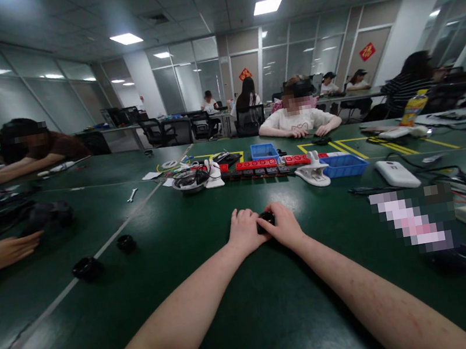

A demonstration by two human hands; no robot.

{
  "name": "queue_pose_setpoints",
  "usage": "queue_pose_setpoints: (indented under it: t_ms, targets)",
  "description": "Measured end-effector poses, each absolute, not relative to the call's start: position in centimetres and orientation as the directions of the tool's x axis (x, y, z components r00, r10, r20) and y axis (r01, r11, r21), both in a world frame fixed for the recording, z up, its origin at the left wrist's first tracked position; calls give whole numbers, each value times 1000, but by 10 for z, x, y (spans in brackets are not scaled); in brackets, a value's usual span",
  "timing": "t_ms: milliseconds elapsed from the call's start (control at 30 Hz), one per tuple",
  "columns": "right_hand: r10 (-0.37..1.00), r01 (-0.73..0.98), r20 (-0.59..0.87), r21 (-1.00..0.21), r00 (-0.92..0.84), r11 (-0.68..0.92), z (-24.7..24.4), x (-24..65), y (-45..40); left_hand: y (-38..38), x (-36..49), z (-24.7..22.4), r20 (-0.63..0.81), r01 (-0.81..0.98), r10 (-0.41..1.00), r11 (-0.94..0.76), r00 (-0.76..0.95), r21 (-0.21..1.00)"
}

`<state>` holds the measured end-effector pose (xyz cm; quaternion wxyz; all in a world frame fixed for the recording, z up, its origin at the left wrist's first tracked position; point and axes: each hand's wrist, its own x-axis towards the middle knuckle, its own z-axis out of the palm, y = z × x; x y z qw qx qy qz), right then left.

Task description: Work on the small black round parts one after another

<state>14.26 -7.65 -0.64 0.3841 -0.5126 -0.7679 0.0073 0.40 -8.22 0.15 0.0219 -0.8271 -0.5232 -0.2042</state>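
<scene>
A small black round part [266, 220] rests on the green table in front of me, mostly covered by fingers. My right hand [284, 225] curls around its right side, with the thumb across the front. From the other side, my left hand [246, 232] presses against it, fingers bent and close together over the tabletop. Two black ring-shaped parts stand off to the left, a larger ring [87, 268] and a smaller ring [126, 243]. Whether the held part is the same kind of ring is hidden.
Beyond my hands lie a red power strip [255, 164], a blue bin [344, 165], a white clamp-like stand [313, 171] and a metal bowl [190, 182]. A wrench [132, 195] lies left. Cables and a white box [397, 173] sit right. A co-worker's hand [10, 252] reaches in from the left.
</scene>
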Motion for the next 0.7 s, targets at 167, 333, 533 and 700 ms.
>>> queue_pose_setpoints:
  t_ms: [167, 333, 533, 700]
  targets:
    - [774, 764, 592, -385, -226, 518, -1, 144, -80, -78, 0, 0, 338, 842, 866, -464, 368, 274]
    - [736, 711, 587, -354, -337, 607, 5, 144, -84, -71, -8, -3, 295, 781, 846, -527, 444, 336]
    - [659, 618, 605, -324, -447, 716, 6, 141, -88, -66, -10, -6, 276, 746, 834, -550, 477, 374]
    - [641, 617, 650, -320, -410, 719, 7, 140, -91, -68, -8, -7, 289, 742, 831, -555, 475, 375]
